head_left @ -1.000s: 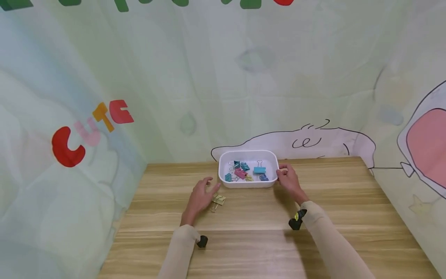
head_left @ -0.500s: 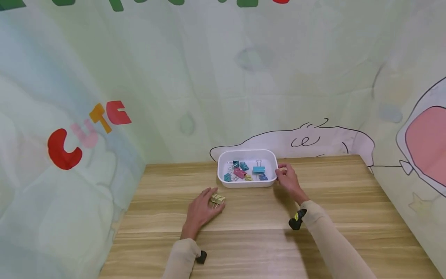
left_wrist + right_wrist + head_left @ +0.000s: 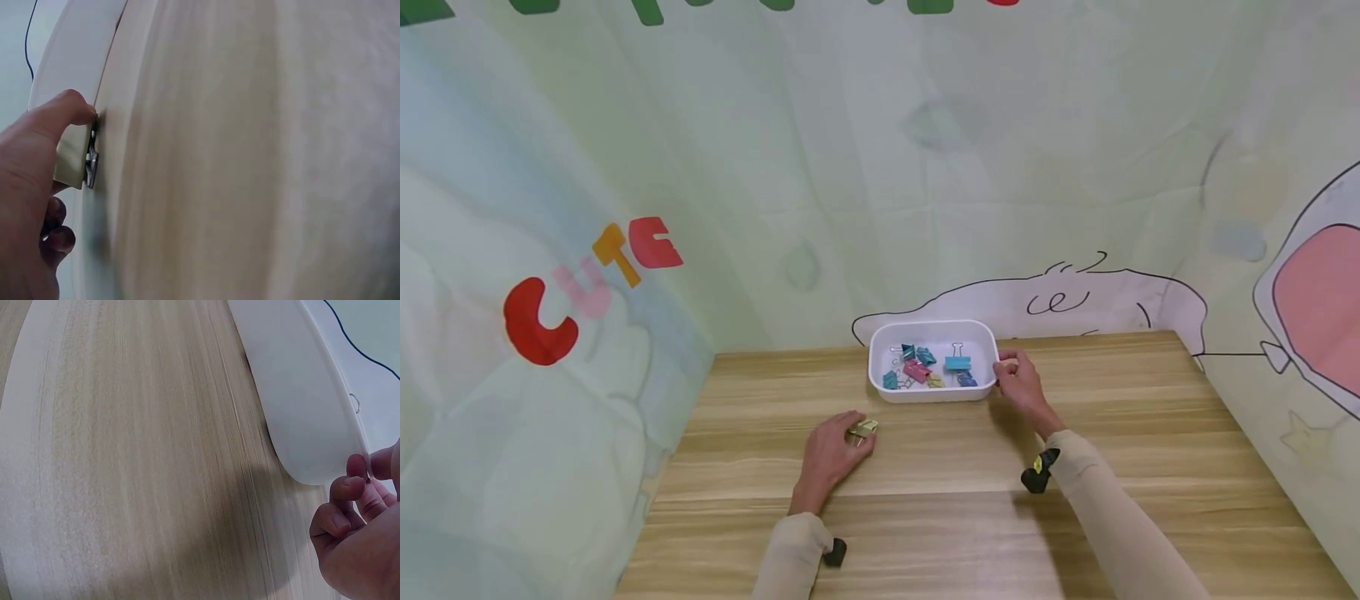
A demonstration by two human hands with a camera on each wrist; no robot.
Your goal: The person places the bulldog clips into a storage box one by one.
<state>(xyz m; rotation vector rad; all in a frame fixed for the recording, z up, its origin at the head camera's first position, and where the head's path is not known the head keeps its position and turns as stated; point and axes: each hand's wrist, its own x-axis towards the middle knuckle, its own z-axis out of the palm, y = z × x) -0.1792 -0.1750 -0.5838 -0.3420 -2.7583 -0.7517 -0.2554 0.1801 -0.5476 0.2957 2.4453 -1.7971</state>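
A pale yellow binder clip (image 3: 864, 427) is pinched between the thumb and fingers of my left hand (image 3: 833, 454), low over the table in front of the tray. The left wrist view shows the binder clip (image 3: 74, 153) on edge, its metal handle beside the wood. My right hand (image 3: 1022, 390) grips the right end of a white tray (image 3: 932, 397). In the right wrist view, fingers (image 3: 355, 467) pinch the tray's rim. Several binder clips lie inside, among them a light blue clip (image 3: 957, 363), a pink clip (image 3: 916, 371) and a small yellow clip (image 3: 935, 381).
The wooden table (image 3: 925, 517) ends at the back against a printed curtain (image 3: 760, 167), and the tray stands near that edge. Black wrist cameras sit on both sleeves, one on the right cuff (image 3: 1037, 473).
My left hand has come down and back from beside the tray to the yellow binder clip, and its fingers have closed on it. The right hand stays at the tray's end.
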